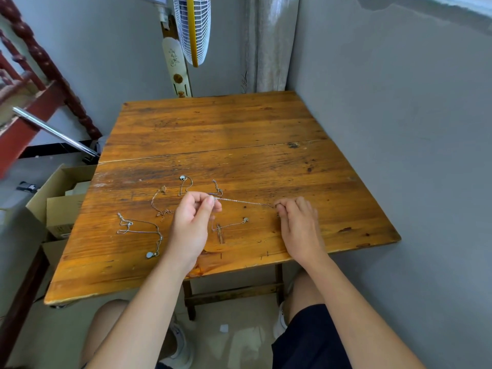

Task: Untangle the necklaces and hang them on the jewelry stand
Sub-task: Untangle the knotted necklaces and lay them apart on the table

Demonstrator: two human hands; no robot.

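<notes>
A thin silver chain (245, 202) is stretched taut between my two hands above the wooden table (213, 129). My left hand (193, 222) pinches its left end and my right hand (298, 222) pinches its right end. A loose part of a silver chain with a small pendant (229, 225) lies on the table below. Other necklaces lie on the table: a silver one with a pale round pendant (143, 233) at the left, a rose-gold one (159, 202), one with a dark bead (185, 183), and a short chain (217, 189). No jewelry stand is in view.
The table stands against a grey wall at the right. Open cardboard boxes (61, 198) sit on the floor at its left. A standing fan (191, 27) is behind the far edge, and a red wooden staircase railing (32, 75) rises at the far left.
</notes>
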